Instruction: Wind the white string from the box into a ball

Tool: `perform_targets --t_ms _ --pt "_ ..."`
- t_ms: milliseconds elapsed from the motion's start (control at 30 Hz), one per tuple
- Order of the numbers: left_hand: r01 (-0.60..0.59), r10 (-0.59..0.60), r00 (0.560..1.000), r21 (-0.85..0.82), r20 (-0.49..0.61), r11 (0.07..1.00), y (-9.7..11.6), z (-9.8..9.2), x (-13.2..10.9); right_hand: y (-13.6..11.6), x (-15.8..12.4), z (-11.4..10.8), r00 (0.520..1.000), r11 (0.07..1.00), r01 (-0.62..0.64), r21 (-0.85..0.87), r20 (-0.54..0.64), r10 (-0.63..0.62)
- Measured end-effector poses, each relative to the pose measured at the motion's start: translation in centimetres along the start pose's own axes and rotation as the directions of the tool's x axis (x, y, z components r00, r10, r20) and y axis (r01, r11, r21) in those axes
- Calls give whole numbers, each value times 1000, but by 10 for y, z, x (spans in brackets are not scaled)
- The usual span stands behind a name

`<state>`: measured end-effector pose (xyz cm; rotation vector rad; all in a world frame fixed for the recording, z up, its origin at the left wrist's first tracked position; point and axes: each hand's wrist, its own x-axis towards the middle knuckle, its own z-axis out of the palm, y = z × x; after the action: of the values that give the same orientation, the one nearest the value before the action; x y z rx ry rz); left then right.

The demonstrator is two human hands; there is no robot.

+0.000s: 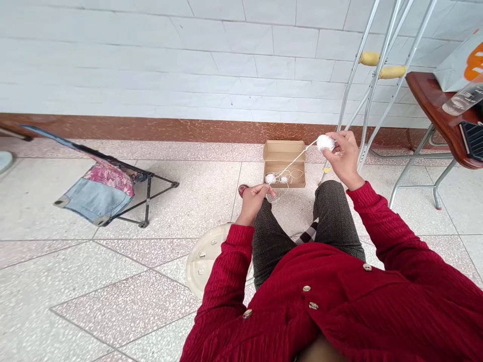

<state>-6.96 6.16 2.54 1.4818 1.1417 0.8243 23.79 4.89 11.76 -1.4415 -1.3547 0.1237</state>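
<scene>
The right hand fingers close on the thread ball at 1 o'clock, and the left hand fingers pinch the thread.

White tiled wall, speckled terrazzo floor, folding stool.

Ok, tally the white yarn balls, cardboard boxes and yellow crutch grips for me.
White yarn balls: 3, one in the right hand with its strand in the left hand, two in the cardboard box
Cardboard boxes: 1
Yellow crutch grips: 2
Total: 6
</scene>
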Motion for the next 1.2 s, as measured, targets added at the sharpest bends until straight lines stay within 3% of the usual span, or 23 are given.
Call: perform_targets --t_ms 100,200,400,467,567,667,833,933,1067,1200 --pt "-17 28 999 228 -42 974 -3 6 17 -7 -7 4 993 991 116 -73 19 -115" --pt "-119 142 988 305 -53 945 18 16 31 -15 -12 5 977 971 212 -109 40 -209" --pt "-417 428 903 160 -43 895 87 48 50 -30 -21 7 949 939 309 -151 120 -292" --pt "-430 439 898 134 -42 893 97 58 54 -32 -23 7 939 931 333 -150 147 -312" --pt "-370 370 929 19 -11 929 100 68 49 -28 -23 6 932 920 346 -187 179 -314" --pt "-255 288 945 -205 153 945 100 73 30 -18 -20 5 926 902 362 -235 201 -320" --pt "-7 241 857 -457 456 890 101 68 -3 -5 -12 9 939 908 332 -256 184 -291" --pt "54 237 828 -493 509 868 95 58 -11 -8 -9 13 945 917 316 -242 167 -281" --pt "77 195 837 -464 510 882 83 47 -16 -18 -13 18 940 927 328 -182 162 -301" --pt "101 202 811 -470 550 877 80 43 -20 -19 -20 25 934 939 327 -108 186 -304"
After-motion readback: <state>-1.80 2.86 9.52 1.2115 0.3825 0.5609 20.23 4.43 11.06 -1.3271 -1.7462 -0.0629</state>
